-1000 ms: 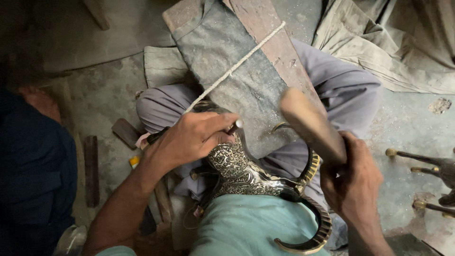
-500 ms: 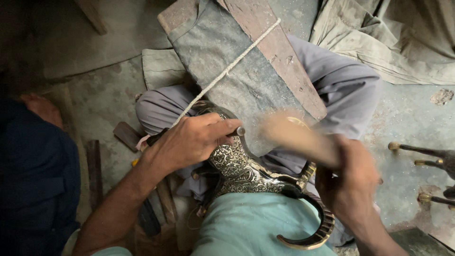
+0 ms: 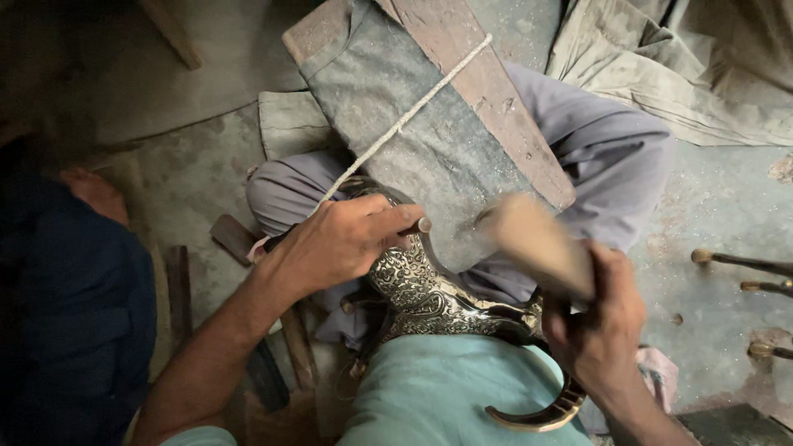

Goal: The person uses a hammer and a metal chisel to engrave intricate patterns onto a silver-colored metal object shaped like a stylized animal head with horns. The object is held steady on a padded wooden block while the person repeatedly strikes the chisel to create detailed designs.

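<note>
My left hand (image 3: 343, 244) grips a small metal punch (image 3: 420, 225), its tip set on an ornate engraved metal piece (image 3: 425, 293) lying in my lap. That piece is dark with silver scrollwork, and a curved brass-edged end (image 3: 545, 413) sticks out below. In my right hand (image 3: 595, 322) is a wooden mallet (image 3: 537, 244), blurred with motion, its head just right of the punch. A grey cloth-covered wooden board (image 3: 429, 132) rests on my crossed legs, with a white cord (image 3: 405, 120) running diagonally across it.
A person in dark blue clothing (image 3: 66, 306) sits close at the left. Wooden-handled tools (image 3: 178, 289) lie on the dusty floor beside my knee. More tools with round ends (image 3: 743, 264) lie at the right edge. Crumpled cloth (image 3: 686, 74) fills the upper right.
The mallet in my right hand has swung down and left toward the punch. My left hand stays in place on the engraved piece.
</note>
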Available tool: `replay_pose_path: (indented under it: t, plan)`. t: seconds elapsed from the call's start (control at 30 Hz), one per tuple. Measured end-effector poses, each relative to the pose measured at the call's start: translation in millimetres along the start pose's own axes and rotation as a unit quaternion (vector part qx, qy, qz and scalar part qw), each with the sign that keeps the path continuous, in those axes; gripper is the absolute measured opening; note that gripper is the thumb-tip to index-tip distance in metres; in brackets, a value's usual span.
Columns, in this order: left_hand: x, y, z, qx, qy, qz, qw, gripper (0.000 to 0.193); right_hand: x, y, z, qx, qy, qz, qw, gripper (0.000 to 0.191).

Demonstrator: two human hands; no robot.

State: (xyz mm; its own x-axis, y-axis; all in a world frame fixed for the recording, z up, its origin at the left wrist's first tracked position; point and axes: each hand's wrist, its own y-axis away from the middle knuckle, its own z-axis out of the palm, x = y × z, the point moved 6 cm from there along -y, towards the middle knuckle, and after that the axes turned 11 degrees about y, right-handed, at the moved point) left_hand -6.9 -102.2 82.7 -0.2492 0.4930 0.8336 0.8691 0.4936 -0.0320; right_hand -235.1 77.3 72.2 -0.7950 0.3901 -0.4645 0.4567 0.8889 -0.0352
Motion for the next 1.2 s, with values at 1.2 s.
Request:
replay_pose_path:
  t: [1.2]
  plan:
    - [-3.0,-20.6,-0.9,0.043,0.037,-0.057,0.997,0.035,15.6,-56.8,3.2,-0.049,0.079,-0.08,0.992,0.058]
